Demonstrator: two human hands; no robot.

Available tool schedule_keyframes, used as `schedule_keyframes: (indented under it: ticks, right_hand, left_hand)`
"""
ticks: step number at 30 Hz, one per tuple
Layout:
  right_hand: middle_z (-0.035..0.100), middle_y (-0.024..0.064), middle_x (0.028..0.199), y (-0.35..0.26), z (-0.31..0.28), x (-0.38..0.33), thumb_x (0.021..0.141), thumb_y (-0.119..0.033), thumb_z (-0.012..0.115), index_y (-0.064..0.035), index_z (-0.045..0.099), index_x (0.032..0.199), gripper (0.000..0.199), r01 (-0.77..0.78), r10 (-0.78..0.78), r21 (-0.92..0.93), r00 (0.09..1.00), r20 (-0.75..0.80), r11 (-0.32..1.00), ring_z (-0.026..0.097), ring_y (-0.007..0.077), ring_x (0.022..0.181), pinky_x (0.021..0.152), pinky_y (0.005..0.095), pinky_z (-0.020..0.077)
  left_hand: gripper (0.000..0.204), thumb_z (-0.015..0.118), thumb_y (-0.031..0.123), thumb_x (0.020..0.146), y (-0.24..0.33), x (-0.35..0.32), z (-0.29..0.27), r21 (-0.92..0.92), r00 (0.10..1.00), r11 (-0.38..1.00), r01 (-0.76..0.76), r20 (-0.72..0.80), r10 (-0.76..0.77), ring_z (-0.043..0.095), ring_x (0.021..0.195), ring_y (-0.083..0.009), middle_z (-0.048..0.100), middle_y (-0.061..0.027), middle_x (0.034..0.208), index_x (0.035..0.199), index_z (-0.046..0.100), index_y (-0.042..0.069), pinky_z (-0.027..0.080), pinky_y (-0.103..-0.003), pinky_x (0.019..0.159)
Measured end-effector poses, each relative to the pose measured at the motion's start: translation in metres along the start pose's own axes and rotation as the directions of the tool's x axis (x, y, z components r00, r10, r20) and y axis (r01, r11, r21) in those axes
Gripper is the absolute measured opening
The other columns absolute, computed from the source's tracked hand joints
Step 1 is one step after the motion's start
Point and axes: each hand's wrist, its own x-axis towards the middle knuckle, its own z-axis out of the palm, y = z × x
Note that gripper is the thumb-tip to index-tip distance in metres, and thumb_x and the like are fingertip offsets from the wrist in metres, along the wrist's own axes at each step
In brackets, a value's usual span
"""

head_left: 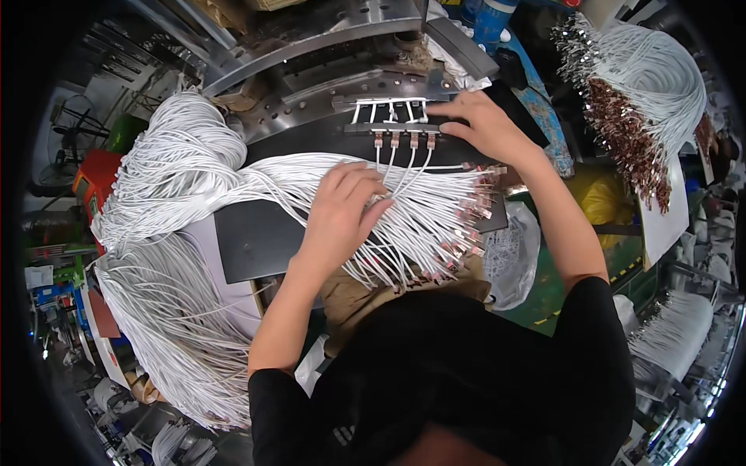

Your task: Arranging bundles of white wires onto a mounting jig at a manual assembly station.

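A large bundle of white cables (pixel 272 172) lies across the black work surface, its tips with small copper-coloured ends fanned out to the right. My left hand (pixel 342 213) rests on top of this bundle, fingers lying loosely and thumb apart. Beyond it, a metal fixture bar (pixel 392 128) holds several cable ends side by side, with white strips behind it. My right hand (pixel 489 128) is at the fixture's right end, index finger stretched out and thumb apart from it. Whether those fingertips touch the fixture I cannot tell.
A curved perforated metal machine frame (pixel 311 58) stands at the back. More white cables (pixel 179 326) hang at the left, and another bundle with copper-coloured ends (pixel 645 85) sits at the far right. A clear plastic bag (pixel 513 256) is beside the surface's right edge.
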Motion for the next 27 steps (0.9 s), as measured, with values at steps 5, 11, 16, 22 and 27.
schedule_keyframes:
  ticks: [5, 11, 16, 22, 27]
  right_hand:
    - [0.058, 0.0121, 0.090, -0.009, -0.004, -0.012, 0.092, -0.021, 0.067, -0.0124, 0.068, 0.125, 0.034, -0.065, 0.040, 0.094, 0.968, 0.250, 0.993, 0.055, 0.0302, 0.095, 0.088, 0.0393, 0.0449]
    - [0.059, 0.0143, 0.093, -0.005, 0.015, 0.006, 0.096, -0.020, 0.062, -0.0039, 0.067, 0.117, 0.027, 0.011, -0.038, 0.129, 0.977, 0.210, 0.992, 0.058, 0.0315, 0.098, 0.088, 0.0388, 0.0462]
    - [0.064, 0.0175, 0.105, -0.006, 0.054, 0.091, 0.099, -0.025, 0.057, -0.0007, 0.067, 0.108, 0.028, 0.130, -0.097, 0.173, 0.977, -0.190, 0.976, 0.060, 0.0334, 0.099, 0.088, 0.0389, 0.0474]
    - [0.069, 0.0121, 0.091, 0.120, 0.128, 0.233, 0.097, -0.025, 0.061, -0.0033, 0.069, 0.100, 0.023, 0.100, 0.061, 0.292, 0.867, -0.494, 0.951, 0.064, 0.0249, 0.092, 0.087, 0.0379, 0.0499]
    - [0.071, 0.0139, 0.105, 0.028, 0.122, 0.248, 0.098, -0.023, 0.058, -0.0026, 0.069, 0.104, 0.024, -0.279, 0.279, -0.156, 0.960, -0.021, 0.947, 0.065, 0.0242, 0.101, 0.090, 0.0362, 0.0492]
  left_hand:
    - [0.019, 0.073, 0.017, 0.086, 0.008, 0.016, 0.018, -0.051, 0.999, 0.998, 0.029, 0.029, -0.027, 0.062, 0.094, -0.0276, 0.065, -0.0065, 0.097, 0.100, 0.066, 0.007, 0.052, -0.039, 0.081]
    - [0.014, 0.070, 0.019, 0.089, 0.007, 0.021, 0.016, -0.010, 0.993, 0.997, 0.077, 0.095, -0.076, 0.062, 0.086, -0.0267, 0.065, -0.0069, 0.090, 0.093, 0.067, 0.006, 0.051, -0.036, 0.075]
    - [0.018, 0.068, 0.022, 0.091, -0.014, 0.019, 0.013, 0.174, 0.973, 0.963, 0.206, 0.065, -0.220, 0.062, 0.075, -0.0303, 0.064, -0.0089, 0.078, 0.083, 0.068, 0.006, 0.052, -0.039, 0.068]
    - [0.035, 0.060, 0.036, 0.094, -0.052, 0.090, 0.011, 0.302, 0.948, 0.908, 0.292, 0.039, -0.317, 0.067, 0.077, -0.0336, 0.068, -0.0133, 0.075, 0.077, 0.070, 0.006, 0.054, -0.041, 0.068]
    - [0.038, 0.055, 0.040, 0.093, -0.114, 0.102, 0.001, 0.368, 0.845, 0.821, 0.437, 0.146, -0.515, 0.068, 0.079, -0.0353, 0.069, -0.0171, 0.078, 0.083, 0.072, 0.007, 0.055, -0.045, 0.076]
